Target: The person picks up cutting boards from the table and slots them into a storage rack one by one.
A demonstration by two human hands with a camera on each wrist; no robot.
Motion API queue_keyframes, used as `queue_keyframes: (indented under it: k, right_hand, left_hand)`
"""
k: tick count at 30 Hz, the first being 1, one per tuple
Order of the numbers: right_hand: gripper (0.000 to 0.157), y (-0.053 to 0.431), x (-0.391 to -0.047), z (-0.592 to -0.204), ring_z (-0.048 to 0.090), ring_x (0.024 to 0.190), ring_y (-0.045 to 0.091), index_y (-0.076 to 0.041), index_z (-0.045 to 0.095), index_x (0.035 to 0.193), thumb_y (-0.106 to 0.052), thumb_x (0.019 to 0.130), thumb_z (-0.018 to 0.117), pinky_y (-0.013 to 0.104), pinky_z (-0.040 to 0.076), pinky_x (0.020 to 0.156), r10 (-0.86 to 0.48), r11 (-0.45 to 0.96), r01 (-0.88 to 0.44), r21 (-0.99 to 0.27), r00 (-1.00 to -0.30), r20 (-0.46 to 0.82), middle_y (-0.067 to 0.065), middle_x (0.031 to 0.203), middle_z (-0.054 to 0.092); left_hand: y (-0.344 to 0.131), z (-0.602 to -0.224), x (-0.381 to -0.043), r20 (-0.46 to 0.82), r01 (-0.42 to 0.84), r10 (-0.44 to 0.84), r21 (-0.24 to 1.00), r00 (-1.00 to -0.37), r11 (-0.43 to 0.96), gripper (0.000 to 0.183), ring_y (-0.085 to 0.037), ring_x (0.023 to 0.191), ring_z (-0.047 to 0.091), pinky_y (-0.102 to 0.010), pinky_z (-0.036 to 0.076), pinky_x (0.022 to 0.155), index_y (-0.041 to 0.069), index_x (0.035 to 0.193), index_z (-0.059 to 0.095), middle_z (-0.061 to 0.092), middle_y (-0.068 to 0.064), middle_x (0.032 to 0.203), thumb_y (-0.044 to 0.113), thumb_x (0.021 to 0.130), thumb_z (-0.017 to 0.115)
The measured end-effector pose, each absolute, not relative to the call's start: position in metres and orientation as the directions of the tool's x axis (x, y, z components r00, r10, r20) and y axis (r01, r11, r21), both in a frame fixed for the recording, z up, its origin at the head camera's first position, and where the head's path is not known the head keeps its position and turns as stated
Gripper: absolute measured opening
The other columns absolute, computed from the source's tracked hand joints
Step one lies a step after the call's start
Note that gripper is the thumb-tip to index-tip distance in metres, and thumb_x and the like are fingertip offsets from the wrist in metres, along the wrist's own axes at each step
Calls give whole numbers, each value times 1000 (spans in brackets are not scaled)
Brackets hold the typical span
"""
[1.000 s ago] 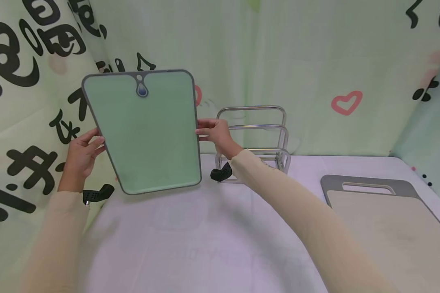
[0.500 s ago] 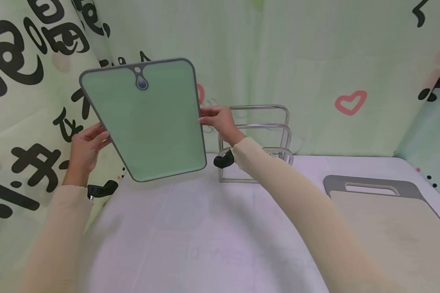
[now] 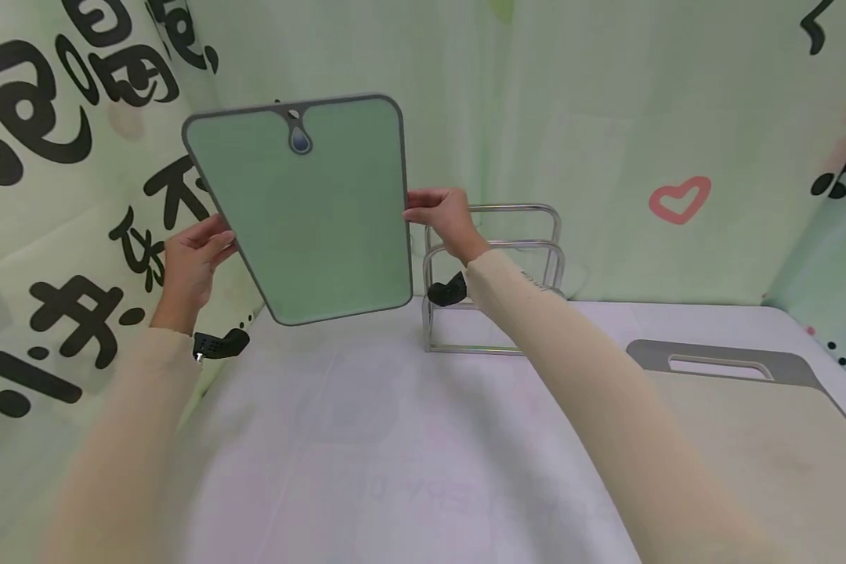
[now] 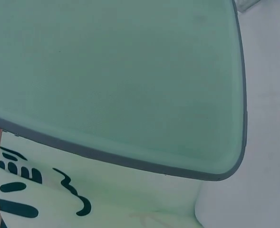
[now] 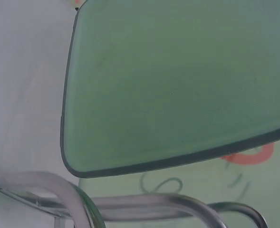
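A green cutting board point(image 3: 310, 211) with a grey rim and a drop-shaped inset near its top edge is held upright, slightly tilted, above the table. My left hand point(image 3: 193, 262) pinches its left edge. At the right edge, my right hand point(image 3: 447, 219) grips it between thumb and fingers. Behind the right hand and wrist stands a metal wire rack point(image 3: 489, 350) with several upright loops, partly hidden by the arm. The right wrist view shows the board's lower corner close to the rack's bent tubes point(image 5: 144, 204). Only a sliver of the left hand shows in the left wrist view.
On the right of the white-covered table point(image 3: 366, 439) lies a beige cutting board point(image 3: 761, 446) with a grey handle end and a slot. A light green curtain point(image 3: 592, 117) with black lettering and a red heart hangs behind and to the left.
Both hands have raised the green cutting board and, over the last half second, shifted it a little to the right. The rack and the beige board stay in place.
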State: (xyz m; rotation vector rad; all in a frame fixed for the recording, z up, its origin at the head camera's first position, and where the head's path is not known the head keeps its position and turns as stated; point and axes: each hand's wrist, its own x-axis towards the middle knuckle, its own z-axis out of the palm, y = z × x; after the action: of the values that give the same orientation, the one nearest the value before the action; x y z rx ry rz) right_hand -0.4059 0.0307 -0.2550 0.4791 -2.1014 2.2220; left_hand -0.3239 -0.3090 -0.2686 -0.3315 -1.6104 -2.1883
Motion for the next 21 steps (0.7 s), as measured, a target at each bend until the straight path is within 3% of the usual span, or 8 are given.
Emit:
queue_keyframes:
  k: [10, 21]
  right_hand:
    - [38, 48, -411, -249, 67, 79, 11, 10, 60, 117, 8, 80, 67, 21, 55, 76, -144, -127, -254, -959, -952, 272, -5, 80, 66]
    - [38, 68, -411, -247, 64, 78, 7, 5, 61, 119, 3, 82, 67, 28, 54, 87, -123, -48, -241, -969, -962, 246, -2, 89, 65]
  left_hand:
    - [-292, -264, -338, 410, 445, -179, 858, -894, -257, 27, -7, 78, 67, -18, 56, 72, 10, 101, 74, 70, 2, 86, -7, 84, 61]
    - [-274, -267, -357, 403, 434, -169, 864, -900, -256, 29, -7, 77, 67, -18, 56, 71, 13, 97, 75, 70, 3, 86, -8, 85, 59]
